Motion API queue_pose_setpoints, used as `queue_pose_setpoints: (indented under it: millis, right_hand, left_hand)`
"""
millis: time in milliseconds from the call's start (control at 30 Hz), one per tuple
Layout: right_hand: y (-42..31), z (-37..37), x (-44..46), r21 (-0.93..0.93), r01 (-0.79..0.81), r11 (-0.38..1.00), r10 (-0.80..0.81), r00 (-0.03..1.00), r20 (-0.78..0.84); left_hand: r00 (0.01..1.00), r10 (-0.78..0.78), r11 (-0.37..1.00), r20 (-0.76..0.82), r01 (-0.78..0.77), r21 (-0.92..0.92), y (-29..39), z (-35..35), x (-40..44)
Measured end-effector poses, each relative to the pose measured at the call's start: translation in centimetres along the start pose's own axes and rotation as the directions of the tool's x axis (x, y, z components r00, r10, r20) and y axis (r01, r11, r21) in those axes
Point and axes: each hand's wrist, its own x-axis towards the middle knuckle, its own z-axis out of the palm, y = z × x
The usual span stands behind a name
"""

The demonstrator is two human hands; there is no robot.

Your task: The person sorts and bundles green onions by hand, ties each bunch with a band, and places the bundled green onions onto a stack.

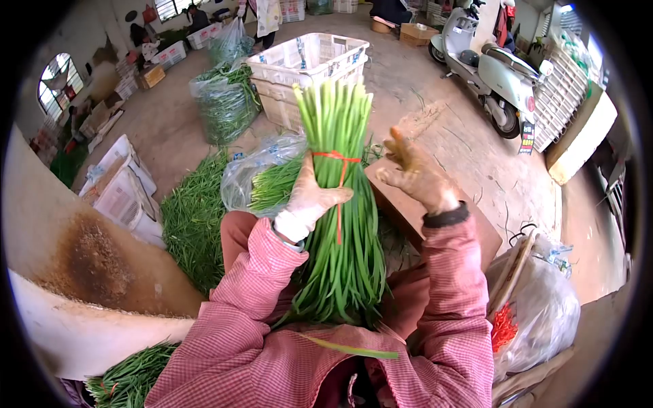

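A thick bundle of long green garlic chives (pixel 343 238) stands upright over my lap, its pale cut ends on top and its leaves hanging down. Around its upper part runs a red tie (pixel 337 156), with one loose end trailing down the front. My left hand (pixel 309 200), in a pale glove, grips the bundle from the left just below the tie, thumb across the front. To the right, my right hand (pixel 418 173) is raised apart from the bundle, fingers spread and holding nothing; its glove is stained brown at the fingertips.
Loose chives (pixel 197 217) are heaped at my left, beside a plastic bag (pixel 235 177) with more chives. White crates (pixel 306 58) stand ahead. A brown board (pixel 435 211) lies at right, near red ties (pixel 503 328). A scooter (pixel 493 75) is parked beyond; people work at the back.
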Motion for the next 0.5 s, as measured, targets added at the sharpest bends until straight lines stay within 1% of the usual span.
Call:
queue_pose_setpoints:
  millis: [33,67,100,133,167,200,233,267,300,333,367,400,433,467,500]
  right_hand:
    - [1.8,1.8,1.7,0.081,-0.052,0.995,0.054,0.998,-0.029]
    - [-0.1,3.6,2.1,0.248,-0.020,0.969,0.028,0.999,-0.028]
    - [-0.5,2.8,2.4,0.628,-0.158,0.762,0.145,0.987,0.073]
    - [-0.4,1.9,3.1,0.667,-0.096,0.739,0.060,0.995,0.077]
    - [-1.4,1.4,3.3,0.676,-0.131,0.725,0.081,0.991,0.104]
    - [-2.4,1.0,3.5,0.688,-0.165,0.707,0.103,0.986,0.130]
    - [-2.3,0.6,4.6,0.673,-0.135,0.727,0.063,0.990,0.130]
    - [-2.3,0.2,5.6,0.658,-0.093,0.747,0.015,0.992,0.123]
    - [-3.4,0.0,6.2,0.634,-0.083,0.769,-0.017,0.988,0.151]
    - [-4.2,0.2,6.7,0.611,-0.078,0.788,-0.045,0.982,0.184]
    - [-4.1,0.6,7.4,0.627,-0.078,0.775,-0.039,0.985,0.170]
    - [-4.0,0.8,8.3,0.540,-0.067,0.839,-0.006,0.991,0.133]
    - [-3.9,1.0,8.5,0.446,-0.064,0.893,0.024,0.995,0.095]
    - [-2.9,1.8,7.6,0.274,-0.031,0.961,0.023,0.999,0.033]
    - [-2.0,2.7,6.6,0.089,-0.019,0.996,0.021,0.999,-0.029]
  left_hand:
    - [0.990,0.134,0.953,0.052,-0.143,0.268,0.5,0.4,1.0]
    - [0.928,0.271,0.815,0.257,-0.363,0.452,2.3,0.8,1.3]
    - [0.945,0.066,0.862,0.321,-0.216,0.458,5.1,0.5,1.4]
    - [0.943,-0.163,0.938,0.291,0.057,0.341,7.6,0.0,2.2]
    - [0.921,-0.146,0.989,0.361,0.126,0.079,8.6,-1.6,3.6]
    - [0.969,-0.025,0.976,0.247,-0.030,0.216,9.5,-2.9,4.7]
    - [0.979,0.116,0.956,0.169,-0.156,0.249,8.6,-3.8,5.8]
    - [0.973,0.065,0.981,0.223,-0.103,0.162,7.2,-4.7,6.9]
    - [0.933,-0.061,0.996,0.354,0.034,0.081,7.2,-3.3,5.9]
    - [0.861,-0.175,0.982,0.477,0.189,0.020,6.9,-1.8,4.5]
    - [0.902,-0.168,0.955,0.398,0.249,-0.159,5.8,-1.4,4.4]
    - [0.895,-0.181,0.956,0.407,0.258,-0.142,5.2,-1.7,4.6]
    - [0.898,-0.251,0.937,0.362,0.319,-0.141,4.8,-2.1,5.1]
    - [0.894,-0.321,0.914,0.312,0.378,-0.145,4.4,-2.4,5.5]
    - [0.909,-0.339,0.904,0.241,0.386,-0.185,4.1,-2.4,5.9]
